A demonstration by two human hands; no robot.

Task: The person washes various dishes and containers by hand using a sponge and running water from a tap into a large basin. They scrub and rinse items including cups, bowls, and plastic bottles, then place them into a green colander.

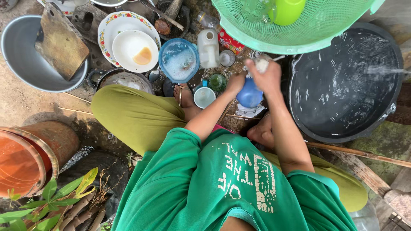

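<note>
I crouch on the ground over dishes. My left hand [236, 83] grips a blue cup [250, 95] from its left side, holding it low in front of me. My right hand [264, 73] is closed on a soapy whitish scrubber [261, 64] and presses it against the top of the blue cup. Just left of the cup stand a white cup [204, 97] and a small green glass [217, 81]. A blue bowl [179, 59] full of suds sits farther left.
A large black basin [342, 81] of water lies at the right, with a stream of water entering from the right edge. A green mesh basket [299, 25] holds a green cup above. Flowered plates [128, 42], a metal bowl with a cutting board [60, 42], a white jug [208, 47] and a rusty drum [25, 158] surround me.
</note>
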